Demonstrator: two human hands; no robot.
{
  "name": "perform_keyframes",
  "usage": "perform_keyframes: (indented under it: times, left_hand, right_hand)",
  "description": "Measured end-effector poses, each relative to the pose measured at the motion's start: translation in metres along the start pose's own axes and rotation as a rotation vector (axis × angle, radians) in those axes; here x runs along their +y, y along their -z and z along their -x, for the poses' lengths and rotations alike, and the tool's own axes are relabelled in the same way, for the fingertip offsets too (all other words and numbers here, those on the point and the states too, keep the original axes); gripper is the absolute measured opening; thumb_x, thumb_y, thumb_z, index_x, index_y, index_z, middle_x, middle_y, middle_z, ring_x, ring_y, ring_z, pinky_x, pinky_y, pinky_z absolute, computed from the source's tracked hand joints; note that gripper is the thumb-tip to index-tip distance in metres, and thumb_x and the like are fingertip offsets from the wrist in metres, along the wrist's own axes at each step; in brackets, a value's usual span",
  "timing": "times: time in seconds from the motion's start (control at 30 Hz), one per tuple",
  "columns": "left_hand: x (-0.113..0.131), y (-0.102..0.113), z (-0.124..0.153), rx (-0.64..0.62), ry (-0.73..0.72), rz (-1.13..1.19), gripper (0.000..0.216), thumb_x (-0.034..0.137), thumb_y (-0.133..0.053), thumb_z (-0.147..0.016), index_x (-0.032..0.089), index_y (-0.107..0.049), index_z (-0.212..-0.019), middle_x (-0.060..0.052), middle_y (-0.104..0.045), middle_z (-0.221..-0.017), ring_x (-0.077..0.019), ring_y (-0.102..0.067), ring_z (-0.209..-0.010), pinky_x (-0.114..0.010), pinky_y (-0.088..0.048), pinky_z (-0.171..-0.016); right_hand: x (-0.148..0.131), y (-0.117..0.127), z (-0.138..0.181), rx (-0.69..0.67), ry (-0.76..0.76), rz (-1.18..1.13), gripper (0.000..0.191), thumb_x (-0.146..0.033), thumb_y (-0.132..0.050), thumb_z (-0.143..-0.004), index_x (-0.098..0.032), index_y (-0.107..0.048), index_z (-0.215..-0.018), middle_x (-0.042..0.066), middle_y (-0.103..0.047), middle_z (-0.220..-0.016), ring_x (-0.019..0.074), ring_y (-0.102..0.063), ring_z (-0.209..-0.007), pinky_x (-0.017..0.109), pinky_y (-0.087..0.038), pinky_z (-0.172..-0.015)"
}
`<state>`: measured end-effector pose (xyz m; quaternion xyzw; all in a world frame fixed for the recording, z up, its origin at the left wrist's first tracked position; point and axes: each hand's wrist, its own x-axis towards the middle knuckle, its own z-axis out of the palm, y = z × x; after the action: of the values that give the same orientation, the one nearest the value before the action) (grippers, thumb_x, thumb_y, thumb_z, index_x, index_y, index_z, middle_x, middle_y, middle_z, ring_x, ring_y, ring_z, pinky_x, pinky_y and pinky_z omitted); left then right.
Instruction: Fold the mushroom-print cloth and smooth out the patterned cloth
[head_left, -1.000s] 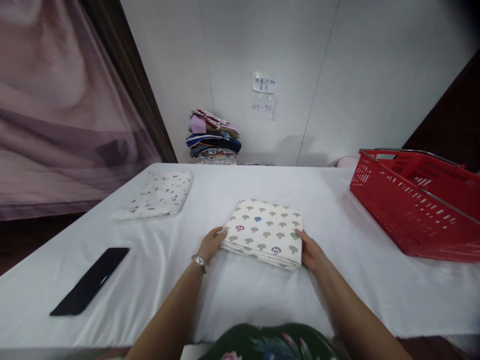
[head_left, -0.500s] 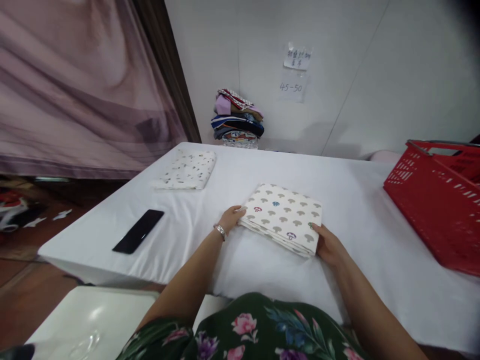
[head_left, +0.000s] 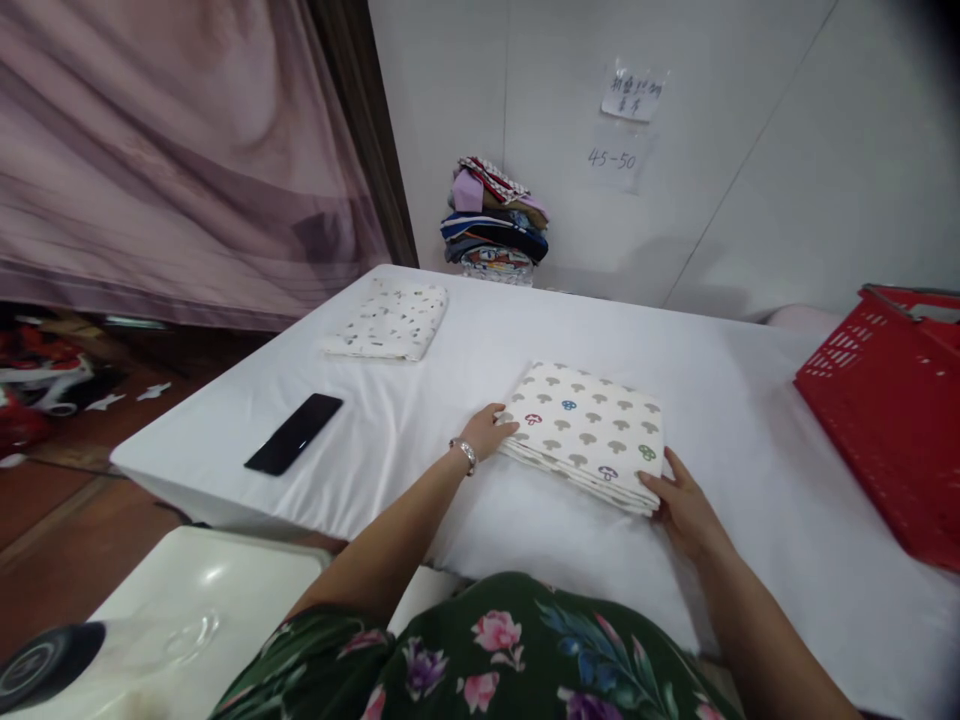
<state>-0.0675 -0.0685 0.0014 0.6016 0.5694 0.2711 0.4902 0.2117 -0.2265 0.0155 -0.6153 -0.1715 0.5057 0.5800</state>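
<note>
Your hands are resting apart, the left hand (head_left: 487,432) touching the left edge and the right hand (head_left: 681,503) touching the near right corner of the folded mushroom-print cloth (head_left: 589,430). I cannot tell whether they are gripping it. The cloth is lying mid-frame on the white desk (head_left: 735,400). A black phone (head_left: 294,433) and a second folded cloth (head_left: 390,320) are lying to the left, and a red basket (head_left: 885,420) is standing at the right.

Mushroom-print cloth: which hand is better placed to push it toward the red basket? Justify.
Probably left: left hand touches the cloth edge farthest from the red basket; right hand sits on the basket side.
</note>
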Motion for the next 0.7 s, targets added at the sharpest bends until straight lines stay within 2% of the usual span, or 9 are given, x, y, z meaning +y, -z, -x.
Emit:
perform_keyframes:
  times: [0.1,0.23,0.33,0.43,0.5,0.57,0.63,0.7]
  left_hand:
    - [0.002,0.0,0.004,0.048,0.011,-0.045,0.059,0.044,-0.073,-0.06,0.017,-0.059,-0.111,-0.008,-0.065,-0.094,-0.0224,-0.059,-0.087,-0.029,-0.044,-0.076]
    - [0.004,0.011,0.011,0.018,0.123,0.088,0.053,0.049,-0.062,-0.07,0.014,-0.058,-0.11,-0.008,-0.065,-0.089,-0.0175,-0.06,-0.071,-0.026,-0.047,-0.061]
    - [-0.001,0.02,0.02,0.015,0.135,0.223,0.039,0.041,-0.06,-0.074,0.013,-0.06,-0.102,-0.006,-0.065,-0.082,-0.0132,-0.059,-0.065,-0.023,-0.047,-0.058]
    - [-0.008,0.024,0.029,-0.007,0.09,0.246,0.025,0.031,-0.061,-0.073,0.014,-0.063,-0.091,-0.002,-0.064,-0.068,-0.0114,-0.059,-0.061,-0.022,-0.047,-0.059]
    - [-0.012,0.024,0.032,-0.014,0.05,0.225,0.019,0.027,-0.061,-0.071,0.014,-0.064,-0.085,0.0,-0.063,-0.064,-0.0112,-0.059,-0.06,-0.022,-0.047,-0.059]
    - [-0.014,0.023,0.034,-0.009,0.029,0.19,0.017,0.024,-0.06,-0.07,0.015,-0.065,-0.084,-0.001,-0.064,-0.065,-0.0119,-0.06,-0.062,-0.022,-0.047,-0.059]
    - [-0.015,0.023,0.035,-0.011,0.012,0.141,0.018,0.024,-0.059,-0.07,0.016,-0.065,-0.085,-0.001,-0.065,-0.068,-0.0129,-0.061,-0.065,-0.022,-0.046,-0.058]
    - [-0.014,0.023,0.037,-0.011,-0.03,0.074,0.021,0.027,-0.06,-0.07,0.017,-0.066,-0.086,-0.001,-0.065,-0.07,-0.0133,-0.06,-0.066,-0.023,-0.046,-0.058]
  right_hand:
    - [0.001,0.006,0.001,0.007,-0.023,0.071,0.099,-0.022,-0.078,-0.059,-0.033,-0.023,-0.14,0.005,-0.066,-0.103,0.0184,-0.064,-0.066,0.025,-0.051,-0.045]
    - [0.006,0.015,0.007,0.066,0.085,0.175,0.09,-0.029,-0.076,-0.061,-0.03,-0.031,-0.138,0.007,-0.06,-0.114,0.0189,-0.063,-0.074,0.027,-0.053,-0.051]
    - [0.007,0.021,0.017,0.171,0.333,0.434,0.067,-0.035,-0.071,-0.066,-0.025,-0.047,-0.128,0.009,-0.054,-0.123,0.021,-0.061,-0.087,0.028,-0.054,-0.059]
    - [0.003,0.019,0.028,0.267,0.739,0.79,0.05,-0.036,-0.062,-0.074,-0.022,-0.054,-0.122,0.01,-0.051,-0.127,0.0262,-0.055,-0.103,0.031,-0.053,-0.064]
    - [0.0,0.013,0.032,0.207,0.991,0.956,0.043,-0.034,-0.057,-0.079,-0.021,-0.055,-0.12,0.01,-0.053,-0.125,0.027,-0.051,-0.11,0.037,-0.053,-0.075]
    - [0.0,0.006,0.029,0.058,1.175,1.058,0.035,-0.03,-0.054,-0.082,-0.021,-0.057,-0.116,0.008,-0.058,-0.119,0.0254,-0.05,-0.113,0.043,-0.047,-0.089]
    - [0.003,0.001,0.022,-0.085,1.278,1.133,0.031,-0.029,-0.053,-0.084,-0.022,-0.059,-0.113,0.007,-0.06,-0.114,0.0247,-0.05,-0.114,0.045,-0.042,-0.096]
    - [0.008,0.0,0.014,-0.182,1.29,1.219,0.029,-0.03,-0.051,-0.085,-0.021,-0.06,-0.111,0.007,-0.061,-0.113,0.0245,-0.05,-0.113,0.045,-0.043,-0.095]
